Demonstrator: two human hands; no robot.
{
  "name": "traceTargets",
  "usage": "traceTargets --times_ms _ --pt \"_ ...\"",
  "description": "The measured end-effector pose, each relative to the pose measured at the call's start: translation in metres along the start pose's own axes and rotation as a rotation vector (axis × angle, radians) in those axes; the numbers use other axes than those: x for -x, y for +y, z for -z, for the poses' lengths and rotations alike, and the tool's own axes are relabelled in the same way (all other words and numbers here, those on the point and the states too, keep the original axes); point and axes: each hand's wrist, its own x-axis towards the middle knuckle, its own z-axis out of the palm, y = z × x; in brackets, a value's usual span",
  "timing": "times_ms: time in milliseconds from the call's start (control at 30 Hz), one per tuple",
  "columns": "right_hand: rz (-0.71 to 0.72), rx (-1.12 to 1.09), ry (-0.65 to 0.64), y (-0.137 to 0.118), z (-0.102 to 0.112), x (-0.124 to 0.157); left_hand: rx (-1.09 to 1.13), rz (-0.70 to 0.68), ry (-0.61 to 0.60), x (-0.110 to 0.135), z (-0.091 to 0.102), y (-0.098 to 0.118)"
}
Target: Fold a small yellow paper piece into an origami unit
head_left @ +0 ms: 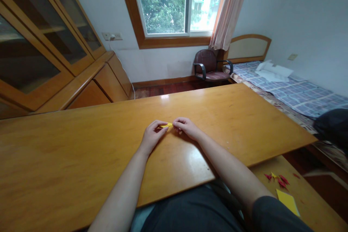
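Observation:
A small piece of folded yellow paper [166, 125] is held between both hands, just above the wooden table [81, 145]. My left hand [152, 135] pinches its left part between thumb and fingers. At its right tip, the fingers of my right hand [187, 127] are closed on the paper. Part of the fold is hidden behind the fingertips, so its full shape cannot be made out.
On a lower surface [312, 203] at the right lie several small red folded paper pieces [282, 181], a yellow one [273, 175] and yellow paper [288, 202]. Beyond the table stand a brown armchair [208, 65], a bed [299, 90] and a glass-door cabinet [81, 83].

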Motion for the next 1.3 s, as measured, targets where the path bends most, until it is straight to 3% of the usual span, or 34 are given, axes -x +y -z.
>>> traceTargets --times_ms 167,367,700,900,1133,1300 --pt "0.032 -0.095 0.063 0.0 -0.002 -0.001 -0.002 0.015 0.019 0.0 0.001 -0.001" --pt "0.037 -0.098 0.054 -0.005 -0.003 0.003 0.062 0.049 0.015 0.0 0.001 -0.004" --pt "0.054 0.025 -0.019 0.005 -0.001 0.001 0.013 0.023 0.011 -0.001 0.001 -0.008" --pt "0.051 0.068 -0.007 0.006 -0.002 0.0 -0.026 0.038 0.003 -0.001 -0.001 -0.005" --pt "0.049 0.206 0.022 0.006 -0.009 0.001 -0.216 -0.049 -0.014 -0.002 -0.002 -0.006" --pt "0.088 0.308 0.03 0.009 -0.01 0.001 -0.16 -0.01 -0.049 -0.001 -0.003 -0.01"
